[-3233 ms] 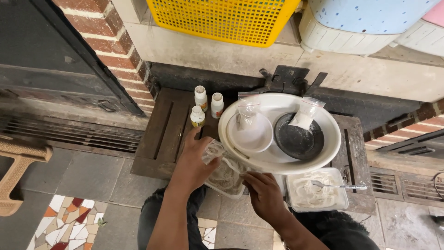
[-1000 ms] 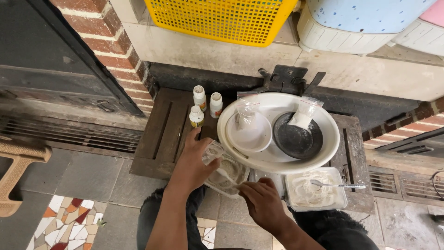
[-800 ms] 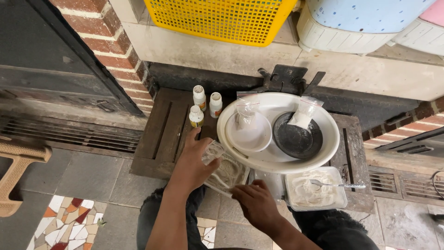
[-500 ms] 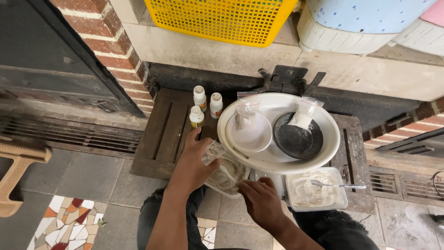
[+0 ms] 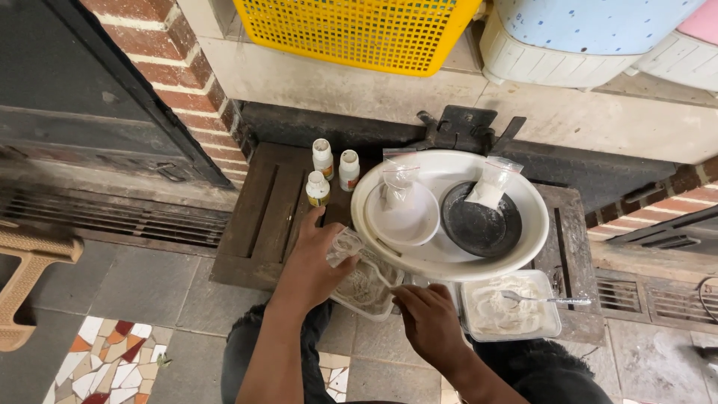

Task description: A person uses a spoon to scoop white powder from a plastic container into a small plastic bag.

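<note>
Head view, the only one there is, looks straight down at a person crouched before a low dark wooden stand [image 5: 258, 224] set against a brick wall. The left hand [image 5: 313, 258] is curled around the near end of a clear plastic tub [image 5: 364, 280], fingers closed on its rim and on a bit of crumpled clear plastic at its top; it has kept that hold across the last few seconds without shifting. The right hand [image 5: 428, 320] is the one that has been moving: it dipped lower and nearer the body a moment back and has now come up again to the tub's right edge, fingers pinched together around a thin white utensil [image 5: 381, 275] whose working end reaches down into the tub. From that I'd judge the work on the tub's pale contents is simply carrying on, a small repeated motion and not a new step.

The tub sits at the front of the stand, tucked half under the rim of a wide white basin [image 5: 535, 224]. Nothing in the basin has been disturbed: a small white bowl [image 5: 404, 217] and a dark dish [image 5: 481, 228], each with a little clear bag in it. Three small white bottles [image 5: 329, 168] stand just left of the basin. To the right, a second clear tub [image 5: 508, 310] of white paste holds a metal spoon [image 5: 542, 300]. A yellow basket [image 5: 351, 30] rests on the ledge above.
</note>
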